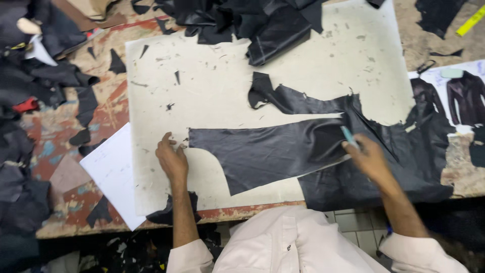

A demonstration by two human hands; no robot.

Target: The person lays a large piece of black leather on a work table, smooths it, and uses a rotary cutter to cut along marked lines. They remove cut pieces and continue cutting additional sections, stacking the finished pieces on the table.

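At the bottom of the frame sits the person's white shirt, with both arms reaching up over the table.

The left hand lies low and left of the middle. Its fingers are spread flat and hold nothing; they press down beside the left tip of a long black leather piece. The right hand is to the right of the middle. Its fingers are pinched around a small pale blue tool, with the tip on the right end of the same leather. I cannot tell if it is a pen or a blade.

The leather lies across the middle of a big cream cutting board. It could slip, because only one end is pressed and the rest lies loose. Then the line would go crooked. The left fingers are close to the edge too, so a sharp tip could nick them.

A plain white sheet of paper pokes out under the board at the lower left. At the right edge lies a white sheet with pictures of dark jackets. A yellow measuring tape shows at the upper right corner. Black scraps are heaped along the top and down the left side.
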